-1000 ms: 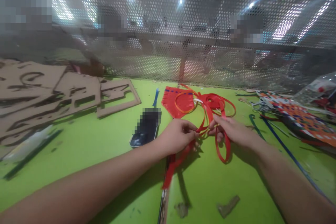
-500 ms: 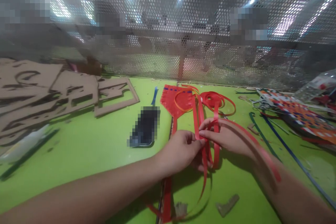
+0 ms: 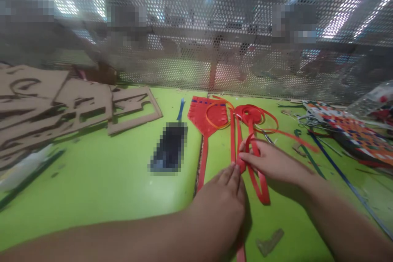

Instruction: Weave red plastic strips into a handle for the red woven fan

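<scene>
My left hand (image 3: 221, 200) sits low at the front of the table, its fingertips against a red plastic strip (image 3: 241, 166) that runs under the palm and out below it. My right hand (image 3: 267, 161) pinches the same strip higher up, where it bends into a loop (image 3: 260, 190). Beyond both hands lies a red woven piece (image 3: 207, 114) with blue marks, an orange strip on it and a long tail. A coil of red strip (image 3: 248, 112) lies to its right, and one end reaches out rightward.
A phone (image 3: 168, 147), blurred out, lies left of the hands. Cut cardboard sheets (image 3: 61, 98) are piled at the left, and a colourful woven mat (image 3: 350, 135) with loose strips is at the right. A perforated metal screen (image 3: 215, 61) stands behind the green table (image 3: 107, 180).
My left hand has dropped toward the front edge, and my right hand has moved slightly lower. The long strip end that crossed my right forearm now lies on the table, right of the coil.
</scene>
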A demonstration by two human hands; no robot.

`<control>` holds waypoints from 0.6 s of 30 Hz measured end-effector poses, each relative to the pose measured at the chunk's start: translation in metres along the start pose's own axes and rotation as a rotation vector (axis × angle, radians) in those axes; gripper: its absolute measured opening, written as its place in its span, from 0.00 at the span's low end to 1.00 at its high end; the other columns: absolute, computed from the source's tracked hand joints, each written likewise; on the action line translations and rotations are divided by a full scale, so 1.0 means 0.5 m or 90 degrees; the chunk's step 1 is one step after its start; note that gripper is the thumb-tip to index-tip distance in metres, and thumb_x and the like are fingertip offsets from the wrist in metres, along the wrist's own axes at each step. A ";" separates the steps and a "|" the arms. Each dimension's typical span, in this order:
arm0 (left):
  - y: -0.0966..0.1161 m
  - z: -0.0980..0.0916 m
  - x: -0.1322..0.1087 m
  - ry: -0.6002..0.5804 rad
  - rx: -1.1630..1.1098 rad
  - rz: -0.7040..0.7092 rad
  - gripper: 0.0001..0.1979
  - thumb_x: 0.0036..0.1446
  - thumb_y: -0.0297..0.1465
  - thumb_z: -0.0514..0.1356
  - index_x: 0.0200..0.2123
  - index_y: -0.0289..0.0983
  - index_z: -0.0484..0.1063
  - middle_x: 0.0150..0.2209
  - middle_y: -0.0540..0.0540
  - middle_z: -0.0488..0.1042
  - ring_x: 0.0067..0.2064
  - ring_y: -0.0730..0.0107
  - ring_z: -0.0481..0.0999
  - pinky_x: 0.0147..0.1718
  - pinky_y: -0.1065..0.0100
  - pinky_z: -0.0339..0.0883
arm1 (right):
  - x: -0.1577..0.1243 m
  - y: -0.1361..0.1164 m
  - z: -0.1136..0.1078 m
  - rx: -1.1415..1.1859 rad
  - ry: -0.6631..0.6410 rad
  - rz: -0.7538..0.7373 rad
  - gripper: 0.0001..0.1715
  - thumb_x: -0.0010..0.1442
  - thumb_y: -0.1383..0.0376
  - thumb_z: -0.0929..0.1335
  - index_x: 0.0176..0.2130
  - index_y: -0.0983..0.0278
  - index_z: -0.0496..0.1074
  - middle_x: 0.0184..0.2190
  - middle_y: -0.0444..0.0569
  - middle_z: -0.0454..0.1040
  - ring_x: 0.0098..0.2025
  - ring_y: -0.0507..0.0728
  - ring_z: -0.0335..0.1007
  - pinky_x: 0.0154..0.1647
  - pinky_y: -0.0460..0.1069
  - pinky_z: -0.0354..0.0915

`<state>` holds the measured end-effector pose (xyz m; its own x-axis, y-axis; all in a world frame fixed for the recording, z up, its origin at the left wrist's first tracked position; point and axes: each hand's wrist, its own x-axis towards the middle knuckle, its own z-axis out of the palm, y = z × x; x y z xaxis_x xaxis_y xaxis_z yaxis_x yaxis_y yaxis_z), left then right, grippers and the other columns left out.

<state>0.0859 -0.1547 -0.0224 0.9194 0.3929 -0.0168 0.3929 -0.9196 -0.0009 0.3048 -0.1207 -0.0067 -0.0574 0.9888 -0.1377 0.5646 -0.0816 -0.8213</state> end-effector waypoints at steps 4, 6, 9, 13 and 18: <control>0.002 -0.003 -0.003 -0.011 0.018 -0.004 0.32 0.70 0.32 0.52 0.71 0.18 0.63 0.72 0.22 0.60 0.73 0.39 0.64 0.68 0.49 0.67 | -0.002 -0.005 -0.041 -0.070 0.055 0.022 0.17 0.63 0.49 0.75 0.33 0.59 0.79 0.25 0.48 0.78 0.27 0.58 0.71 0.28 0.50 0.64; 0.003 -0.004 -0.005 0.005 0.015 -0.006 0.32 0.70 0.33 0.53 0.71 0.19 0.64 0.72 0.22 0.60 0.73 0.39 0.64 0.69 0.49 0.66 | -0.003 -0.014 -0.047 0.008 0.048 0.001 0.22 0.66 0.45 0.72 0.34 0.60 0.79 0.23 0.46 0.75 0.24 0.55 0.66 0.25 0.49 0.61; 0.006 -0.005 -0.004 0.004 0.006 -0.005 0.33 0.70 0.34 0.54 0.71 0.19 0.63 0.72 0.23 0.60 0.73 0.40 0.63 0.70 0.48 0.63 | -0.004 -0.032 -0.030 0.197 0.003 -0.027 0.25 0.69 0.43 0.69 0.40 0.61 0.79 0.30 0.48 0.79 0.27 0.53 0.67 0.28 0.48 0.64; 0.005 -0.010 0.002 -0.026 0.006 -0.007 0.33 0.71 0.34 0.52 0.73 0.20 0.60 0.73 0.23 0.58 0.74 0.38 0.62 0.70 0.45 0.62 | -0.005 -0.048 0.007 0.188 -0.006 -0.043 0.21 0.67 0.46 0.72 0.38 0.61 0.79 0.33 0.49 0.79 0.35 0.56 0.73 0.39 0.50 0.71; 0.004 -0.015 0.003 -0.053 0.033 0.002 0.32 0.72 0.35 0.51 0.72 0.22 0.63 0.73 0.23 0.60 0.74 0.38 0.62 0.71 0.45 0.61 | -0.008 -0.035 0.030 0.084 0.017 -0.017 0.13 0.64 0.55 0.75 0.46 0.57 0.78 0.40 0.49 0.82 0.41 0.61 0.78 0.40 0.53 0.74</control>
<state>0.0884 -0.1559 -0.0149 0.9156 0.3896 -0.0995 0.3862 -0.9209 -0.0527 0.2829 -0.1252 0.0002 -0.0477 0.9937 -0.1011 0.4504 -0.0690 -0.8901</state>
